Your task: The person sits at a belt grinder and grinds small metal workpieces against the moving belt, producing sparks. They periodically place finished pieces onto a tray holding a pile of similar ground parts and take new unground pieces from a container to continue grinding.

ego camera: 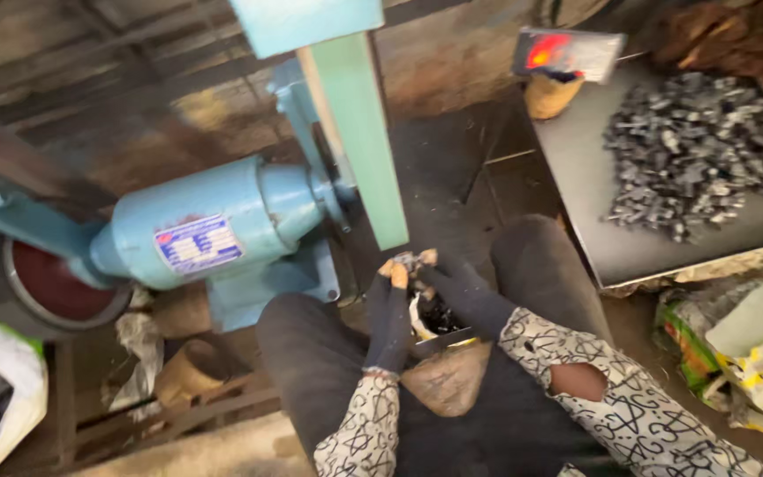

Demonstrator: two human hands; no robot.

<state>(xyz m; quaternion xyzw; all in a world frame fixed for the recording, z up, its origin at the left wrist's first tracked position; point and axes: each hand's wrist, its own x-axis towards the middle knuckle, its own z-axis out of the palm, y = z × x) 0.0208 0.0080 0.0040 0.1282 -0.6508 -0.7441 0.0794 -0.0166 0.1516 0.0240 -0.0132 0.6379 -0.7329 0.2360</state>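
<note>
Head view, looking down over the lap. Sitting with knees in dark trousers (532, 265) spread apart, sleeves of white cloth patterned with black stars (629, 397) reaching forward. Left hand (390, 314) in a dark fingerless glove, bare fingertips (396, 274) showing, curling closed around a small grey metal piece (412, 261). Right hand (461, 287) in a dark full glove, fingers pinching shut on the same piece from the other side, both hands meeting just above the lap. Piece being held between the knees, just below the lower end of the pale green upright belt guard (359, 132); exact shape too blurred to tell. Lying in the lap under the hands: a small open container with a yellow edge, holding dark bits (439, 318), and beneath it a brownish cloth pouch (448, 380).

Standing to the left: a light blue electric motor housing with a white-and-blue label plate (214, 230), touching the green guard's base. Showing further left: a dark red round grinding disc (59, 283). Resting at the right: a flat black metal tray (593, 221) bearing a heap of small grey metal parts (699, 150), well apart from the hands. Lying near the tray's lower corner: crumpled green, yellow and white plastic bags (744, 353). Sitting at the far lower left: a white sack (2, 389).
</note>
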